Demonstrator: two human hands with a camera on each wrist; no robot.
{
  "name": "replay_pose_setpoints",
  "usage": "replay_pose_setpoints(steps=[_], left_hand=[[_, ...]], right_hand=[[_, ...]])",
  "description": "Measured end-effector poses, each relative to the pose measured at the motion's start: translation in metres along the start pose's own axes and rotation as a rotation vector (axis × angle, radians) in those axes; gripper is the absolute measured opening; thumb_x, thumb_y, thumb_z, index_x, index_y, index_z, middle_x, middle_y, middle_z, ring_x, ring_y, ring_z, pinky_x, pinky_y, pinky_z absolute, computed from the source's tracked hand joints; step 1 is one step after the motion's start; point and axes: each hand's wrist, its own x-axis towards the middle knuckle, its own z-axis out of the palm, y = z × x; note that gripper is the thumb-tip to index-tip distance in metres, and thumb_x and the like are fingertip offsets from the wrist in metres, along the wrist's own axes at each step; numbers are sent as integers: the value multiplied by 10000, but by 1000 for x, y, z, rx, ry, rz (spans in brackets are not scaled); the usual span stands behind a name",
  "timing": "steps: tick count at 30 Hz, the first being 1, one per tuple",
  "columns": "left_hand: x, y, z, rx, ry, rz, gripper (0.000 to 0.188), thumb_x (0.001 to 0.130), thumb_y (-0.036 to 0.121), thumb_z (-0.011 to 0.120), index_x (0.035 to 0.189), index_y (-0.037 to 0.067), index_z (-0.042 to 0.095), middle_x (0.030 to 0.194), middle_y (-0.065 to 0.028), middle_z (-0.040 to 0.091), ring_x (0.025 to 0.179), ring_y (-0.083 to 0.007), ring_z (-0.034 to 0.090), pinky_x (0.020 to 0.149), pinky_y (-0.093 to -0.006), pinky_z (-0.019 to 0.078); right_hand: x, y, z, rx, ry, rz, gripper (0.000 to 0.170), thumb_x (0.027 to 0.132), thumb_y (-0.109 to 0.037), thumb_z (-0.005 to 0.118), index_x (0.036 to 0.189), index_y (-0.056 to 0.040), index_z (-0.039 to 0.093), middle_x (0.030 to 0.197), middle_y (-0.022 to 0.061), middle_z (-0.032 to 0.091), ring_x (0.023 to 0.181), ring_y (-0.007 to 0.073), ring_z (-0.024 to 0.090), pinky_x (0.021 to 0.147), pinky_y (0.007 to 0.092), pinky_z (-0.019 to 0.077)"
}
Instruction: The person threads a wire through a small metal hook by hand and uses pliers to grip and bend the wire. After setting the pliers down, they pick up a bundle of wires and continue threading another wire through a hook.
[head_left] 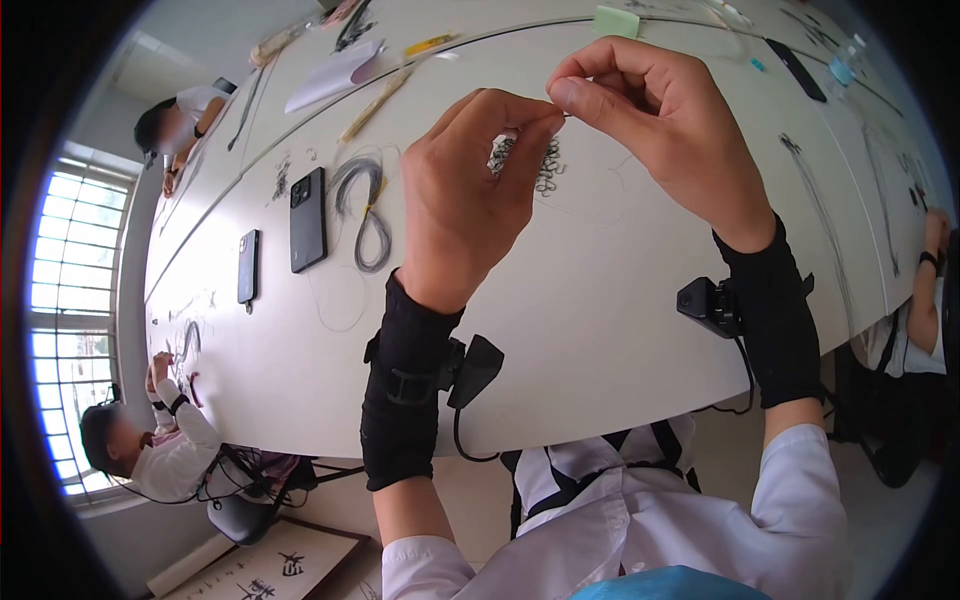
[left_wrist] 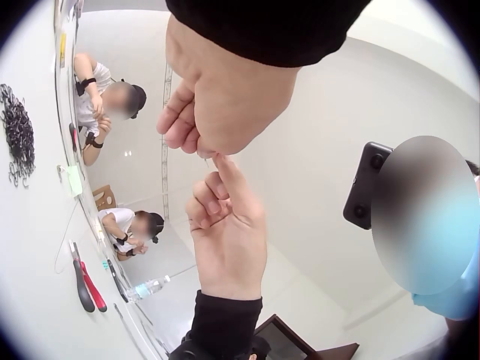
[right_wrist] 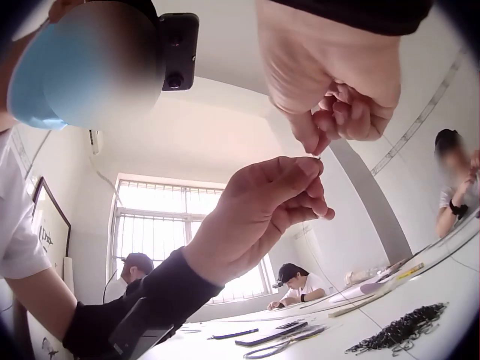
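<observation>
My left hand (head_left: 470, 190) and right hand (head_left: 670, 130) meet above the table, thumb and index fingertips pinched almost together. Between the tips shows a tiny dark piece (right_wrist: 319, 157), held by the left fingers; I cannot tell its exact kind. The right fingertips pinch at the same spot, where a fine thread is mostly hidden. From below the left hand, a thin clear line (right_wrist: 306, 232) hangs toward the table. A pile of small dark metal hooks (head_left: 547, 172) lies beneath, partly covered by the left hand in the head view.
Left of the pile lie a bundle of grey line (head_left: 373, 240) and two phones, the larger phone (head_left: 308, 220) nearer. Red-and-black pliers (left_wrist: 88, 285) rest on the table (head_left: 580, 340). A water bottle (head_left: 846, 62) stands at the far right. Other people sit around the table.
</observation>
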Motion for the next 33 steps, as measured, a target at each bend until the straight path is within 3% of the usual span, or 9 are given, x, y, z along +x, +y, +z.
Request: replay_pose_setpoints(steps=[3,6,9,12,21,27,30,33], left_hand=[[0,5,-1,34,-44,-4,60,887,-29,705,939,-49,679,852,-81,716,781,-119,678,778,-251,546],[-1,1,2,0,34,39,93,841,-1,742,904,25,677,830,-81,701,739,-204,695,638,-286,522],[-1,-3,2,5,65,36,105,833,-5,748,908,27,681,829,-75,702,736,-194,690,640,-275,520],[-1,-2,0,54,51,-10,75,887,-27,714,951,-42,678,889,-88,724,797,-122,684,807,-255,553],[-1,1,1,42,157,-78,108,866,-5,744,950,-35,683,904,-74,726,839,-115,682,862,-263,543],[-1,1,2,61,119,-23,116,867,7,749,965,-25,697,908,-73,729,834,-116,683,836,-263,552],[0,-1,1,63,95,7,120,864,8,751,969,-25,705,909,-79,727,837,-121,692,825,-262,556],[4,-3,5,38,163,51,124,803,-15,761,904,26,702,810,-64,699,708,-165,687,650,-260,531]], right_hand=[[3,6,-7,164,-95,186,201,938,-229,693,1000,-41,725,697,-20,635,566,70,512,526,221,388],[4,11,-12,305,-194,335,274,952,-287,665,1034,-34,729,695,-41,614,550,44,463,522,197,354],[2,13,-9,374,-209,413,277,944,-290,665,1030,-34,725,670,-45,583,531,33,413,512,187,323],[1,9,-5,374,-218,439,283,940,-290,671,1041,-30,715,652,-54,548,532,31,403,509,191,323],[-6,-5,11,496,-97,439,289,941,-297,659,1046,-31,699,588,-97,412,511,0,322,466,204,248],[-8,2,12,466,-38,418,301,943,-302,658,1020,-14,699,600,-96,407,520,-9,321,466,203,237],[-8,2,9,421,-17,398,307,941,-303,659,998,-4,705,629,-82,464,541,-3,357,482,193,264],[-5,1,9,377,-14,393,311,940,-305,659,984,-1,711,663,-66,520,566,6,391,505,187,296]])
